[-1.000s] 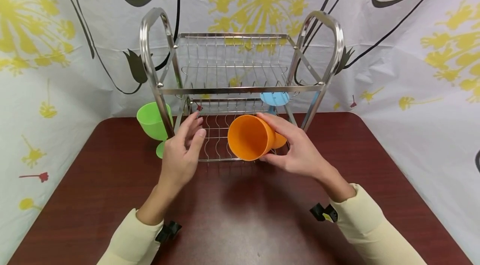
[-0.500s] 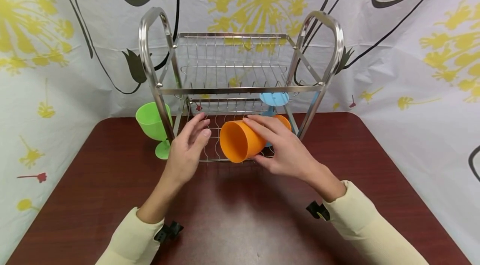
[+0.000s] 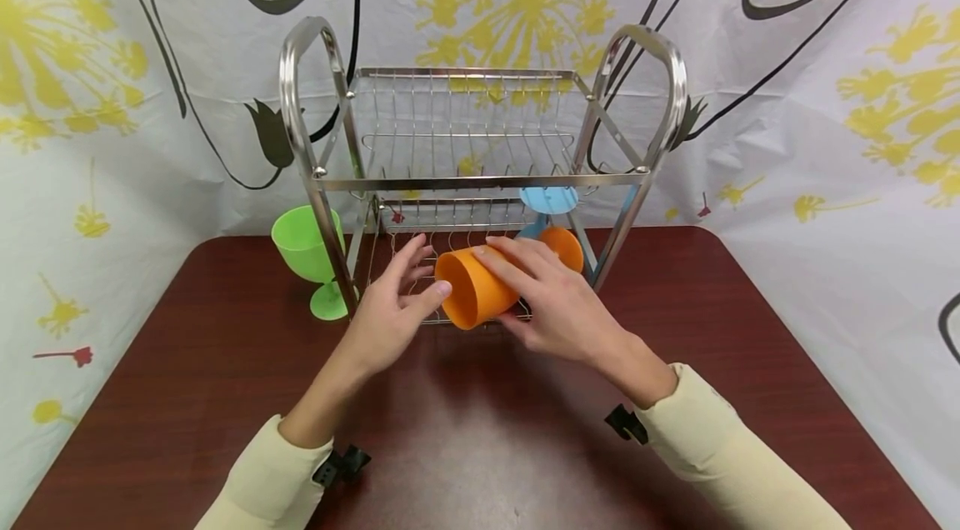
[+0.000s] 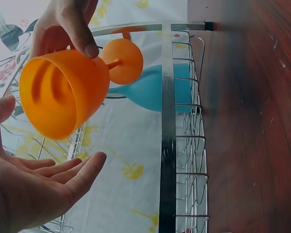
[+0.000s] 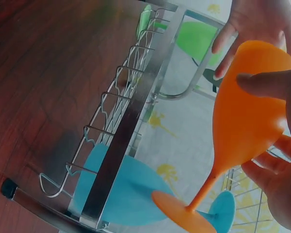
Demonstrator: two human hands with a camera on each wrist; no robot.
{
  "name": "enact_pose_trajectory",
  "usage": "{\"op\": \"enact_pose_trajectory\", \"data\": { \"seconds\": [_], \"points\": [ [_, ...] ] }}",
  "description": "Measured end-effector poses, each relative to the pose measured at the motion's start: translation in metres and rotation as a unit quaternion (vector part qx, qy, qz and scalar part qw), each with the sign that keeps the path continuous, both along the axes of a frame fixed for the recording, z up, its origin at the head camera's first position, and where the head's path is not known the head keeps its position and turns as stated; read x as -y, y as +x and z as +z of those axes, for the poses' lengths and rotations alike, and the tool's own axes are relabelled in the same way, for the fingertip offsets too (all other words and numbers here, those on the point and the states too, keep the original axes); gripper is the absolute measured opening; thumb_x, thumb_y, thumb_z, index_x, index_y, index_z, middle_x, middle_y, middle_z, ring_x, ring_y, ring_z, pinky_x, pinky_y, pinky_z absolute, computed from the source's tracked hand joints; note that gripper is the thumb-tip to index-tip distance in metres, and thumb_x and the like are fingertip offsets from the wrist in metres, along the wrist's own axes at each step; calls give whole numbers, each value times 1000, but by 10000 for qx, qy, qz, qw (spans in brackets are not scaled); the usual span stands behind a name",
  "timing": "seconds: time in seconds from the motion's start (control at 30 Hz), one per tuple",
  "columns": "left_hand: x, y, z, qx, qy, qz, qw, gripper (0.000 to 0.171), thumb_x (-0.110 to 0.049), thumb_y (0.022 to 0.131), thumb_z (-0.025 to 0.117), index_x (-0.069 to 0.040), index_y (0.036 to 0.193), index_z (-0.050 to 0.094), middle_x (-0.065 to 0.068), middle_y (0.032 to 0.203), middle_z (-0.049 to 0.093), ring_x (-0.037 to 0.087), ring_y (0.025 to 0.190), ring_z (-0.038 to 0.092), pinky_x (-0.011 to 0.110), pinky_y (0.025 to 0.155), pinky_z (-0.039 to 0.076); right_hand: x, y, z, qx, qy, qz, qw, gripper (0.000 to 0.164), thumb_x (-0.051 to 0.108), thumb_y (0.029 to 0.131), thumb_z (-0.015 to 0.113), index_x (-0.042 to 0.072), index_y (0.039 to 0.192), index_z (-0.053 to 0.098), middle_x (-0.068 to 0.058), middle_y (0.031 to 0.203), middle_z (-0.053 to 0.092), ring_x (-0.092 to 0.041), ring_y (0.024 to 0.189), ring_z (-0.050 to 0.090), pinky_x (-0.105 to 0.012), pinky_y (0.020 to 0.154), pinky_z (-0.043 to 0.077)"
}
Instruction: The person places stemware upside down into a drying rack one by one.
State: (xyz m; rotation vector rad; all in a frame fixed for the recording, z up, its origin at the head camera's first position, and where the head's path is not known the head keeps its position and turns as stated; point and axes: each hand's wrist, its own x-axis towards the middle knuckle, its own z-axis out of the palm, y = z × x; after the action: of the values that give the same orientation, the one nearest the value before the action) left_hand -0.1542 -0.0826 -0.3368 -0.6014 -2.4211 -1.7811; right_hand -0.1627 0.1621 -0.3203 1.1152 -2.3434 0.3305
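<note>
An orange plastic goblet (image 3: 491, 288) lies tilted in my right hand (image 3: 566, 301), its mouth toward the left and its round foot to the right. In the right wrist view the fingers and thumb wrap its bowl (image 5: 247, 111). My left hand (image 3: 390, 309) is beside the goblet's rim, fingers spread and palm toward it; in the left wrist view a gap shows between that hand (image 4: 43, 189) and the goblet (image 4: 82, 77). Behind, on the lower tier of the metal dish rack (image 3: 480, 182), a blue goblet (image 5: 121, 189) stands upside down at the right end.
A green goblet (image 3: 303, 242) stands upright on the dark red table (image 3: 480, 447), just outside the rack's left leg. The rack's upper wire tier (image 3: 468, 134) overhangs the lower one. A patterned cloth (image 3: 787, 97) hangs behind and at both sides.
My right hand has moved left and slightly down with the orange goblet, turning it so its mouth faces more to the left. My left hand has moved right, closer to the rim.
</note>
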Motion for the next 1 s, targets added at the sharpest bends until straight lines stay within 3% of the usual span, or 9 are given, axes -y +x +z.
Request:
{"op": "enact_pose_trajectory", "data": {
  "seconds": [0.53, 0.73, 1.0],
  "points": [
    [-5, 3, 1, 369, -302, 30, 9989, 70, -43, 88, 69, -29, 149, 37, 7, 139, 50, 28, 117, 61, 41, 85, 56, 10, -1, -3, -397, 503, -145, 9978, 83, 23, 75, 80, 17, 148, 42, -12, 141, 48, -30, 124, 47, -42, 100, 48],
    [-7, 2, 1, 503, -256, -37, 9984, 70, -40, 86, 72, -26, 147, 40, 10, 136, 53, 29, 109, 66, 39, 84, 57, 13, 0, -2, -553, 548, -144, 9969, 82, 23, 74, 81, 17, 146, 44, -13, 139, 50, -32, 122, 47, -44, 99, 47],
    [-7, 2, -4, 397, 95, -50, 9992, 64, -28, 87, 72, -18, 144, 45, 12, 133, 57, 29, 114, 63, 38, 87, 55, 15, 4, -7, -547, 628, -154, 9964, 78, 23, 76, 79, 16, 146, 44, -13, 142, 47, -32, 126, 44, -43, 104, 43]
  ]
}}
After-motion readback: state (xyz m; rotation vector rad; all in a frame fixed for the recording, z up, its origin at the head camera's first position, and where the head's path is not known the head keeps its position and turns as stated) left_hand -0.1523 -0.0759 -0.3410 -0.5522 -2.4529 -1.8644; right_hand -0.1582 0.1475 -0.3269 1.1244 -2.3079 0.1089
